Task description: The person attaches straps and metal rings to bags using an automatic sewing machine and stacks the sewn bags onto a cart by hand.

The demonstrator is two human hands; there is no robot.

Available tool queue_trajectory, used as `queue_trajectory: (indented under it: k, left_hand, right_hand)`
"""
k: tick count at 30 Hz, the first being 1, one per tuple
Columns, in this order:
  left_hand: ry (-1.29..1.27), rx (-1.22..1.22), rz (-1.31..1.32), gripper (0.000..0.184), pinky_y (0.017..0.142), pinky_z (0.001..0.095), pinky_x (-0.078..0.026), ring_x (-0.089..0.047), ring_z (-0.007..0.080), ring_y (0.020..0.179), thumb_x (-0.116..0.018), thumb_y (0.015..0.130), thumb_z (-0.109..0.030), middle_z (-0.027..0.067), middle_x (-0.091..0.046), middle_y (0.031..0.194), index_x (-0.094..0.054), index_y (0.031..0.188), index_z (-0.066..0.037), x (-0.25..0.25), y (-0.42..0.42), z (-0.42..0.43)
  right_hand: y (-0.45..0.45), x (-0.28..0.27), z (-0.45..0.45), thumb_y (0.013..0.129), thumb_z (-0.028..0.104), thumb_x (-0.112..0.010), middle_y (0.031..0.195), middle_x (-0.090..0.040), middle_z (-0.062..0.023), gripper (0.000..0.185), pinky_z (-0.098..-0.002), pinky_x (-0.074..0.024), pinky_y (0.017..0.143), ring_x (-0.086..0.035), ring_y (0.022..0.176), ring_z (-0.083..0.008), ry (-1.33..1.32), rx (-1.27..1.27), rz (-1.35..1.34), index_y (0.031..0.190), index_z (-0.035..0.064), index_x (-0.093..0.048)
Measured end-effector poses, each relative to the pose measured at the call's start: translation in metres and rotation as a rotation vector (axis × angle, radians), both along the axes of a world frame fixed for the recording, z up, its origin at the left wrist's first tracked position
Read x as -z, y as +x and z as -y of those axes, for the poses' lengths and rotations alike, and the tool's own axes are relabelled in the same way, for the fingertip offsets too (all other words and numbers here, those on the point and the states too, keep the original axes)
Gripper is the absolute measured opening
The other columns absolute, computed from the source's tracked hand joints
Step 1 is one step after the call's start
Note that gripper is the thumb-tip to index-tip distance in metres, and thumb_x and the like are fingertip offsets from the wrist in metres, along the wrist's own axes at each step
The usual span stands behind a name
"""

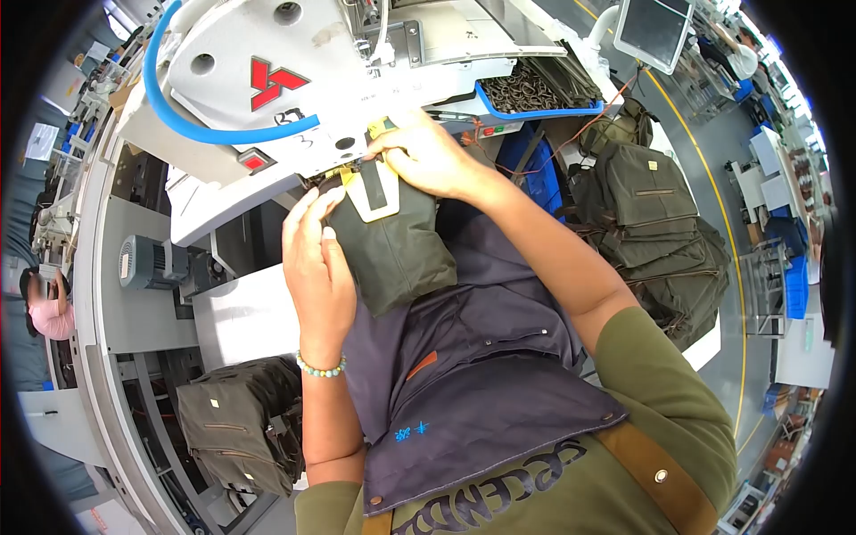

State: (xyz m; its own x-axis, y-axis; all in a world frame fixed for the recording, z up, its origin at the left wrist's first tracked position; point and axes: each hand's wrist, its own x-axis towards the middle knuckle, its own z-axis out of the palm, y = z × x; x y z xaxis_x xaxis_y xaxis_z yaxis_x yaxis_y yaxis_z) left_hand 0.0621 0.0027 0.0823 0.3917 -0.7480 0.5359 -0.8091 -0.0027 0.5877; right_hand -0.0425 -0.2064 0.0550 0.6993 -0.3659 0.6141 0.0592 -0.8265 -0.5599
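Observation:
A dark green fabric piece hangs from the head of a white sewing machine. On it lies a pale yellow plate around a dark strap. My right hand is at the plate's upper right edge, thumb and fingers closed together by the machine's needle area; what they pinch is hidden. My left hand rests along the fabric's left side, its fingers stretched upward and slightly apart below the machine head.
A blue-edged tray of small metal parts sits on the machine table. Green bags are piled at the right, more bags at the lower left. A monitor stands upper right. Another person is at the far left.

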Motion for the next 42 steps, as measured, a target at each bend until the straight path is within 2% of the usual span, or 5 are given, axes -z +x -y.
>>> queue_trajectory:
  k: [18,27,34,41,42]
  left_hand:
    - [0.124,0.041,0.323,0.047,0.104,0.0453,-0.043,-0.052,0.0411,0.125,-0.053,0.086,0.010,0.0268,-0.052,0.138,-0.057,0.132,0.001,0.006,-0.021,0.019]
    - [0.208,-0.047,0.268,0.037,0.089,0.0443,-0.047,-0.057,0.0364,0.100,-0.053,0.088,0.009,0.0212,-0.059,0.106,-0.056,0.125,0.008,-0.003,-0.043,0.019]
    - [0.114,0.023,0.277,0.043,0.104,0.0448,-0.041,-0.051,0.0384,0.124,-0.052,0.093,0.006,0.0226,-0.057,0.127,-0.053,0.135,0.003,0.006,-0.034,0.021]
    - [0.062,0.028,0.216,0.032,0.105,0.0435,-0.043,-0.056,0.0356,0.124,-0.056,0.097,-0.006,0.0200,-0.061,0.130,-0.063,0.129,-0.003,0.016,-0.021,0.001]
    - [0.053,0.017,0.168,0.031,0.104,0.0420,-0.044,-0.058,0.0333,0.123,-0.056,0.097,-0.006,0.0181,-0.063,0.128,-0.064,0.127,-0.003,0.017,-0.021,-0.002]
  right_hand:
    - [0.003,0.010,-0.003,0.082,-0.002,-0.051,0.138,-0.055,-0.0117,0.028,-0.0413,-0.0366,0.113,-0.043,0.132,-0.0330,0.015,0.002,0.003,0.096,0.0089,-0.072]
    - [0.004,0.014,-0.002,0.082,-0.001,-0.052,0.137,-0.056,-0.0141,0.028,-0.0417,-0.0359,0.113,-0.043,0.131,-0.0329,0.044,-0.008,0.024,0.097,0.0106,-0.073]
    - [0.006,0.017,0.003,0.084,0.004,-0.054,0.135,-0.057,-0.0126,0.027,-0.0434,-0.0362,0.113,-0.043,0.132,-0.0341,0.023,0.009,-0.023,0.100,0.0114,-0.074]
    - [-0.050,0.007,-0.042,0.088,0.004,-0.063,0.095,-0.071,-0.0172,0.018,-0.0384,-0.0536,0.084,-0.068,0.092,-0.0319,-0.048,0.281,0.471,0.103,-0.0023,-0.071]
    - [-0.065,0.028,-0.036,0.088,0.004,-0.063,0.104,-0.066,-0.0144,0.018,-0.0367,-0.0520,0.088,-0.065,0.098,-0.0290,-0.024,0.261,0.335,0.105,0.0017,-0.070]
